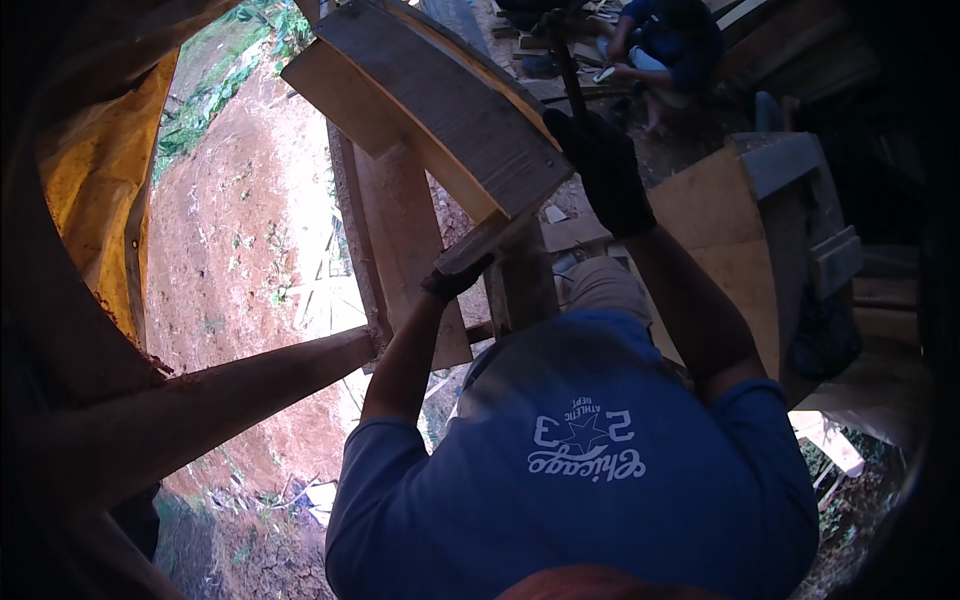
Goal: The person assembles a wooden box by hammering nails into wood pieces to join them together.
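Observation:
My left hand (458, 280), in a dark glove, grips the near lower end of a long wooden box (440, 100) built of boards. The box slants away from me toward the upper left, a dark weathered board on its top and paler boards along its sides. Above its right end, my right hand (605, 175), also gloved, is closed around the handle of a hammer (570, 75). The hammer points up and away from me, its head dark and partly lost in shadow. Beneath the box are an upright board (400, 240) and a dark wooden post (525, 285).
A thick wooden beam (250, 395) crosses at the left, near a yellow tarp (95, 210). To the right stands a pale wood panel (710, 240) with boards. Another person (675, 50) sits low at the far right among scrap wood. Reddish bare ground (240, 240) slopes outside.

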A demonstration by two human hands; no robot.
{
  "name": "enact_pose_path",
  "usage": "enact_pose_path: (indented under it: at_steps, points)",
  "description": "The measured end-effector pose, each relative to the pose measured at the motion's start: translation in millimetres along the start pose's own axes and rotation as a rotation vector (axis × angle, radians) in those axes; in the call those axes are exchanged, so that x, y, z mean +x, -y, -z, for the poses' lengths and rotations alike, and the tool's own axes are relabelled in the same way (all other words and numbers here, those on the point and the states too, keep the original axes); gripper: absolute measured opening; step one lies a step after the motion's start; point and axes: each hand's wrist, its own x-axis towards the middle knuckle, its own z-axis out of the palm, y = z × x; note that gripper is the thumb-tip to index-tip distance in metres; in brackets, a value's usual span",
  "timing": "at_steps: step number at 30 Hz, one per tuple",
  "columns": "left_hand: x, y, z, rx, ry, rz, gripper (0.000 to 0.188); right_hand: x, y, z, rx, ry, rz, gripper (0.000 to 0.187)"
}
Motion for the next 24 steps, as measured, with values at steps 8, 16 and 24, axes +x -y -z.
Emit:
enact_pose_path:
  at_steps: [8,16,24]
  points:
    - [-0.5,46.1,-40.7,-0.055,-0.035,-0.010,0.052,-0.3,-3.1,-13.3,0.059,-0.133,0.097,0.041]
    - [18.1,45.8,-54.3,-0.048,0.003,-0.124,0.047,4.9,12.6,-15.5,-0.131,-0.098,0.141,0.038]
    - [-6.3,-47.3,5.3,-0.224,-0.038,0.022,0.062,18.8,23.9,10.7,0.408,0.057,-0.370,0.037]
